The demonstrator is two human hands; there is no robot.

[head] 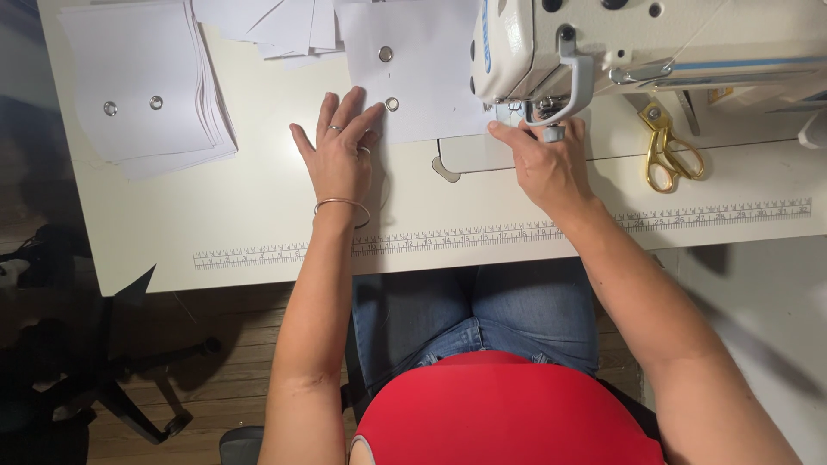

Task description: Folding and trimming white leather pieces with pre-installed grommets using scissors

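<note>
A white fabric piece [422, 69] with two metal eyelets lies on the table, one edge running under the head of a cream sewing machine [603, 43]. My left hand [340, 151] rests flat with fingers spread on the piece's near left corner, close to the lower eyelet [392, 104]. My right hand [547, 164] sits at the presser foot [551, 129], fingers curled at the fabric's edge below the machine head; what they pinch is hidden.
A stack of white pieces with eyelets [146, 82] lies at the far left, more loose white pieces [267, 26] at the back. Gold scissors [663, 146] lie right of the machine. A printed ruler strip [482, 234] runs along the table's [215, 215] front edge.
</note>
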